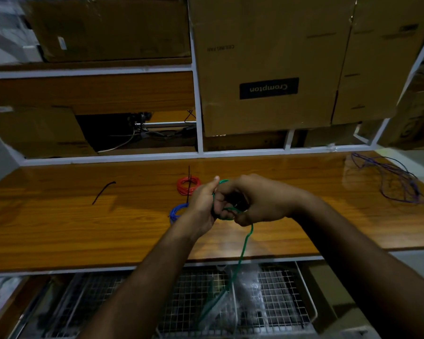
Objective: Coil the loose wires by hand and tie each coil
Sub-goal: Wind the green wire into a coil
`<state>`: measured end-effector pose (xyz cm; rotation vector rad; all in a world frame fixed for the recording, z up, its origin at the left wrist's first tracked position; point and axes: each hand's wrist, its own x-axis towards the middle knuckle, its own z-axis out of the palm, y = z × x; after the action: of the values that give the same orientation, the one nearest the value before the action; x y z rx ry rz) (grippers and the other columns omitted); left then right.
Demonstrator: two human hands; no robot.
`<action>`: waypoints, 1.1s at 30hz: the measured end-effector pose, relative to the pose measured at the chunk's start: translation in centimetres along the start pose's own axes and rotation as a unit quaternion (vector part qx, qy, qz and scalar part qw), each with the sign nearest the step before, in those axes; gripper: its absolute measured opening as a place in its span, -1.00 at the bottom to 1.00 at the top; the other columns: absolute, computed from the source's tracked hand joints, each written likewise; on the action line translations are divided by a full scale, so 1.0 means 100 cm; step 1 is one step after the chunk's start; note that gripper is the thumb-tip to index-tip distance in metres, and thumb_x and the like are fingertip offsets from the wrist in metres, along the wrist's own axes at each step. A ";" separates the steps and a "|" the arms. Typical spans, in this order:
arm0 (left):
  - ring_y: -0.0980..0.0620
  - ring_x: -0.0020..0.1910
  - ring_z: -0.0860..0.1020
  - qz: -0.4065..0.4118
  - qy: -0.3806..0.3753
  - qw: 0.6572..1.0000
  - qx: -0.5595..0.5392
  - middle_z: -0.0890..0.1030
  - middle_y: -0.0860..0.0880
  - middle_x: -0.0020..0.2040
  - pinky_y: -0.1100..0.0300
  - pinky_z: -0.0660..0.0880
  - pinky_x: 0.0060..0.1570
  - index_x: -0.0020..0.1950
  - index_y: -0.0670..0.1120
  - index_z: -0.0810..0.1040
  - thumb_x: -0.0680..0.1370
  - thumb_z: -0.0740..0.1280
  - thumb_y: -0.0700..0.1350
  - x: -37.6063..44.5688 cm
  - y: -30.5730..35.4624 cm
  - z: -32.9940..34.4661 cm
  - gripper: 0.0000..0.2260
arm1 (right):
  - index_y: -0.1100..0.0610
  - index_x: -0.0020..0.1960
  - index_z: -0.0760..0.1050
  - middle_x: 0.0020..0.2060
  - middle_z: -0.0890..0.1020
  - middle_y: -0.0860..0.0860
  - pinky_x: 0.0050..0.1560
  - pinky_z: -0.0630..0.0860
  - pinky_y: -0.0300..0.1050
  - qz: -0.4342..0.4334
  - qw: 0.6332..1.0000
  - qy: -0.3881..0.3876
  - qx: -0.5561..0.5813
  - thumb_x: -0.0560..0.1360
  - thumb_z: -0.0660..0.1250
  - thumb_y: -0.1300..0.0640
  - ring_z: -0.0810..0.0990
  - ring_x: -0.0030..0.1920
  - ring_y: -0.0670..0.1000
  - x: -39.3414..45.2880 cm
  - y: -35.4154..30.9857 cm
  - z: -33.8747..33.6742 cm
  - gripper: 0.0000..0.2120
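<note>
Green wire [241,255] loops between my left hand [203,204] and right hand [257,201] — both clenched around its coil — its tail hanging below them, past the wooden table [83,228] edge.

"Crompton" upside down on cardboard box [267,57]

I see bare polished wooden tabletop [59,223] at left, crossed only by a black cable tie [103,192]; a tangled loose purple wire [392,178] blocks the far right.
</note>
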<state>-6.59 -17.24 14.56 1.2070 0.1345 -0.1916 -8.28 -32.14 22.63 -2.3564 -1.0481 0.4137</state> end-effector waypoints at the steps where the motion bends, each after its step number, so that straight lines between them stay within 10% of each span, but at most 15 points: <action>1: -0.04 -0.34 0.61 0.007 -0.001 1.000 0.016 0.64 -0.14 -0.30 0.19 0.51 -0.43 -0.03 -0.22 0.57 0.69 0.14 -0.02 -0.001 0.000 0.001 -0.66 | -0.02 0.05 0.57 -0.07 0.62 -0.16 -0.09 0.59 -0.24 -0.002 1.000 0.009 -0.007 0.41 0.46 0.34 0.60 -0.08 -0.25 0.001 0.002 -0.002 -0.66; 8: 0.13 -0.63 0.22 -0.025 -0.080 0.996 0.028 0.36 -0.02 -0.49 0.35 0.10 -0.60 -0.25 -0.08 0.41 0.68 0.09 0.00 0.004 -0.006 0.001 -0.65 | 0.06 -0.10 0.57 -0.11 0.64 -0.13 -0.13 0.59 -0.27 0.000 0.971 0.190 -0.145 0.41 0.51 0.26 0.59 -0.14 -0.23 0.009 0.006 -0.014 -0.82; 14: 0.17 -0.62 0.17 -0.077 -0.144 0.986 -0.023 0.23 0.07 -0.51 0.33 0.08 -0.65 -0.21 -0.04 0.37 0.67 0.08 0.11 0.007 -0.005 -0.006 -0.65 | -0.01 0.00 0.42 -0.28 0.50 -0.05 -0.30 0.38 -0.12 0.089 0.843 0.196 -0.494 0.53 0.29 -0.24 0.51 -0.27 0.02 0.011 0.009 -0.023 -0.70; 17: 0.17 -0.62 0.15 -0.098 -0.158 0.982 -0.007 0.21 0.07 -0.52 0.32 0.06 -0.64 -0.26 -0.05 0.35 0.67 0.06 0.14 0.007 -0.005 -0.011 -0.60 | -0.02 0.06 0.48 -0.26 0.55 -0.06 -0.36 0.37 -0.15 0.043 0.841 0.219 -0.493 0.60 0.22 -0.17 0.56 -0.28 0.00 0.010 0.023 -0.028 -0.76; 21: 0.15 -0.61 0.15 -0.108 -0.156 0.982 0.000 0.19 0.07 -0.52 0.29 0.08 -0.62 -0.35 -0.03 0.28 0.67 0.04 0.15 0.005 -0.011 -0.016 -0.55 | -0.04 0.01 0.53 -0.26 0.56 -0.13 -0.29 0.44 -0.18 0.073 0.936 0.231 -0.257 0.62 0.23 -0.06 0.57 -0.24 -0.10 0.005 0.043 -0.045 -0.86; 25: 0.10 -0.58 0.17 -0.102 -0.152 0.983 -0.002 0.17 0.05 -0.54 0.24 0.11 -0.54 -0.45 -0.03 0.24 0.67 0.03 0.15 0.005 -0.010 -0.024 -0.49 | 0.12 -0.05 0.62 -0.40 0.50 -0.12 -0.37 0.34 -0.25 0.091 0.992 0.069 0.046 0.57 0.36 0.07 0.42 -0.42 -0.16 -0.007 0.066 -0.044 -0.87; 29: 0.13 -0.62 0.15 -0.115 -0.141 0.981 -0.073 0.16 0.05 -0.58 0.29 0.03 -0.57 -0.48 -0.02 0.22 0.64 0.07 0.15 0.012 -0.007 -0.039 -0.49 | 0.28 0.12 0.58 -0.41 0.45 -0.05 -0.41 0.33 -0.23 0.054 0.932 0.139 0.330 0.58 0.28 0.21 0.37 -0.42 -0.08 -0.019 0.093 -0.034 -0.80; 33: 0.15 -0.64 0.16 -0.098 -0.150 0.974 -0.142 0.18 0.07 -0.59 0.32 0.00 -0.58 -0.45 -0.02 0.25 0.63 0.07 0.18 0.015 0.003 -0.047 -0.50 | 0.19 0.07 0.60 -0.38 0.45 0.00 -0.50 0.28 -0.23 0.128 0.867 0.289 0.384 0.62 0.28 0.15 0.36 -0.50 -0.09 -0.015 0.120 -0.013 -0.84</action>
<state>-5.05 -12.82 12.83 0.8679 0.0146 -0.5072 -1.51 -40.51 16.91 -1.6971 -0.2044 0.1436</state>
